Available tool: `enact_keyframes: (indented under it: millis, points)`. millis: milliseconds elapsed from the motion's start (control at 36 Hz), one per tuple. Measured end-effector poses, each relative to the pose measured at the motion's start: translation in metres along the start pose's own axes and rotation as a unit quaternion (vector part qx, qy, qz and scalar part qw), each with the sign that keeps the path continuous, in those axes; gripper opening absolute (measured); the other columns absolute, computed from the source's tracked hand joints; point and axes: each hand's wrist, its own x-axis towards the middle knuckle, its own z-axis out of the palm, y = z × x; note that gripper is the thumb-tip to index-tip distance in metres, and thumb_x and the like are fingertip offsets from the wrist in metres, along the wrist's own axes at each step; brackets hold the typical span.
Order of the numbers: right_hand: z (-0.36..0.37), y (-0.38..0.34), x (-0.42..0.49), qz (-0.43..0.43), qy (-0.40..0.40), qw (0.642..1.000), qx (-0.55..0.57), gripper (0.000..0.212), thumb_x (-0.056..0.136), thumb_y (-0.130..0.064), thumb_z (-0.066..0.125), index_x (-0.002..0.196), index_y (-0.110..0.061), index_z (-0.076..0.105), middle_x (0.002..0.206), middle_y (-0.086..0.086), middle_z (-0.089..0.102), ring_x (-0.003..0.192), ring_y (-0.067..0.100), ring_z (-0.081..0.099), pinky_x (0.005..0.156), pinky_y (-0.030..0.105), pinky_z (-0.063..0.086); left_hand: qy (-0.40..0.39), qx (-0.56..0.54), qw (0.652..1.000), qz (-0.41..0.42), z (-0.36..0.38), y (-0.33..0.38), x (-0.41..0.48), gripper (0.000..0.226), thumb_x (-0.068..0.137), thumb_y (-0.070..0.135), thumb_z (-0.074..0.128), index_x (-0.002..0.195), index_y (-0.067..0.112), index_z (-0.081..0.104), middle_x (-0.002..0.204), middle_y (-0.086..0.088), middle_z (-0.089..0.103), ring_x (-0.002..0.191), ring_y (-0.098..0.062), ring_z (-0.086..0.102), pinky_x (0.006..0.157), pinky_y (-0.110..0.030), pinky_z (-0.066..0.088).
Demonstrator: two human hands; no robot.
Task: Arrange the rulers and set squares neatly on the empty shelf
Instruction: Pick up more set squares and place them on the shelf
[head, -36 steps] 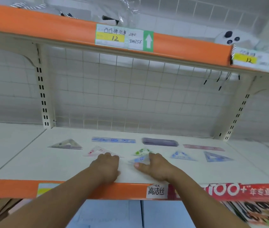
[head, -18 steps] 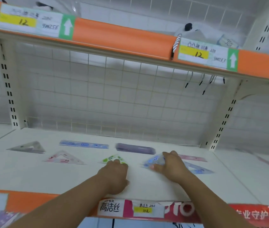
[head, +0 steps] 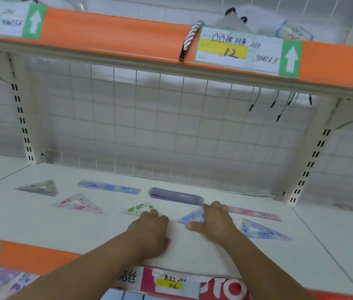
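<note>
Hands rest on a white shelf [head: 41, 224]. Left hand [head: 149, 232], fingers bent, touches the green set square [head: 138, 208]; whether it grips is unclear. Right hand [head: 214, 221], thumb spread, presses the blue set square [head: 193, 217], just before a purple ruler [head: 175, 195].

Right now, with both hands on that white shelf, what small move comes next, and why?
Probably the right hand should nudge the small blue plastic set square it rests on, squaring it with the green set square by the left hand and the larger blue set square, since it sits between them.
</note>
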Motion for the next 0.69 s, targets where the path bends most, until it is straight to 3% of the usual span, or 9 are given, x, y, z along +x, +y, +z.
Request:
enact_keyframes:
  millis: [111,306,556,694]
  points:
    - [0.0,0.004,0.001,-0.004,-0.004,1.0,0.005,0.072,0.075,-0.064,0.064,0.128,-0.016,0.05,0.12,0.005,0.045,0.118,0.022,0.039,0.092,0.032,0.039,-0.003,0.002,1.0,-0.003,0.0,0.002,0.003,0.039,0.096,0.038,0.044,0.124,0.011,0.045,0.128,-0.012,0.042,0.121,-0.028,0.038,0.098,-0.039,0.04]
    - [0.0,0.006,-0.001,-0.019,-0.005,1.0,0.01,0.052,0.09,-0.045,0.057,0.132,-0.016,0.053,0.124,0.008,0.045,0.122,0.025,0.038,0.098,0.031,0.038,0.001,0.002,1.0,-0.004,0.001,0.002,0.002,0.038,0.096,0.036,0.043,0.124,0.011,0.045,0.128,-0.013,0.042,0.12,-0.028,0.039,0.097,-0.038,0.041]
    - [-0.009,0.0,-0.011,-0.032,0.01,0.999,-0.001,0.057,0.089,-0.049,0.057,0.134,-0.015,0.048,0.128,0.008,0.043,0.123,0.024,0.037,0.097,0.032,0.038,-0.003,-0.005,1.0,-0.021,-0.001,0.007,-0.005,0.038,0.096,0.037,0.044,0.125,0.012,0.045,0.128,-0.011,0.042,0.12,-0.027,0.039,0.097,-0.038,0.041]
    - [-0.016,-0.002,-0.027,-0.058,0.017,0.998,-0.016,0.042,0.093,-0.045,0.051,0.122,-0.015,0.057,0.122,0.007,0.047,0.12,0.024,0.04,0.095,0.032,0.041,0.006,-0.014,0.999,-0.032,-0.003,0.015,-0.009,0.04,0.096,0.039,0.046,0.126,0.012,0.045,0.128,-0.01,0.043,0.121,-0.026,0.039,0.098,-0.036,0.041]
